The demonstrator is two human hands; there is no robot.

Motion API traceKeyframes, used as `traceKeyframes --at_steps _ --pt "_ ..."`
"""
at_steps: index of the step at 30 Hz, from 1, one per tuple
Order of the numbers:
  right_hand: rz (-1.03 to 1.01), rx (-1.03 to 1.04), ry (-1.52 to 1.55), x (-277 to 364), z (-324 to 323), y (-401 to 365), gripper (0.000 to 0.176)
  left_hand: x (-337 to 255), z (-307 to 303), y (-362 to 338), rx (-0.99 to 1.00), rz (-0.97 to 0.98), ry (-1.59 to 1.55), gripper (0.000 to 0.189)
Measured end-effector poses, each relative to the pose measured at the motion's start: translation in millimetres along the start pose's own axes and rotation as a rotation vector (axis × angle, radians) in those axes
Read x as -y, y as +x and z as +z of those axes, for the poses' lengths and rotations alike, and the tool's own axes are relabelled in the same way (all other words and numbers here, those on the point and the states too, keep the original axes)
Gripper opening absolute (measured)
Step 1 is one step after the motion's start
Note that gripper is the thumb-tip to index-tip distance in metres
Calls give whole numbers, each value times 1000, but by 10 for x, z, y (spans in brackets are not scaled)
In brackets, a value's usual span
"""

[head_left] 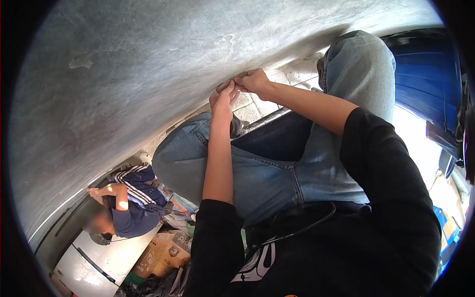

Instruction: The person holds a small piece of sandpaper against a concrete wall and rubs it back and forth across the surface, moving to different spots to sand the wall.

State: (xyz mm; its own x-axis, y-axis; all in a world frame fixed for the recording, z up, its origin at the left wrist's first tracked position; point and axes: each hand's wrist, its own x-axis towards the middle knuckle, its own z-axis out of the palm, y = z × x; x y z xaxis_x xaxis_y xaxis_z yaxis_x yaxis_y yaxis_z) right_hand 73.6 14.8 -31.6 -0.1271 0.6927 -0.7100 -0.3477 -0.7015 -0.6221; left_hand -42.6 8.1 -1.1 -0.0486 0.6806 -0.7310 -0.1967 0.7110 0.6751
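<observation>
Touching hands [223, 100] [255, 81] beside mottled grey wall [143, 69]

Whether the fingers [243, 81] hold anything is hidden.

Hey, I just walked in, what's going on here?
The person's left hand and right hand are close together at the edge of a big grey surface. Whether they're pinching anything small is hard to tell. Off to the left, another person has a hand near the same surface.
</observation>
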Motion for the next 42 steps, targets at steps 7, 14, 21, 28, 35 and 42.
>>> traceKeyframes --at_steps 7,14,21,28,35,42 --pt "-28 -50 55 -7 34 -70 21 56 39 2 -51 30 -84 21" --pt "-20 -80 31 -23 59 -29 21 86 47 14 -77 65 -65 19" --pt "-1 -71 -100 -44 26 34 21 83 45 26 -86 9 -61 24" --pt "2 -73 -167 36 14 -26 22 83 58 37 -52 1 -72 17" --pt "12 -65 -70 86 33 -99 20 25 83 -23 -107 32 -46 23" --pt "18 -181 44 -17 98 -36 18 83 81 -8 -161 46 -47 17"
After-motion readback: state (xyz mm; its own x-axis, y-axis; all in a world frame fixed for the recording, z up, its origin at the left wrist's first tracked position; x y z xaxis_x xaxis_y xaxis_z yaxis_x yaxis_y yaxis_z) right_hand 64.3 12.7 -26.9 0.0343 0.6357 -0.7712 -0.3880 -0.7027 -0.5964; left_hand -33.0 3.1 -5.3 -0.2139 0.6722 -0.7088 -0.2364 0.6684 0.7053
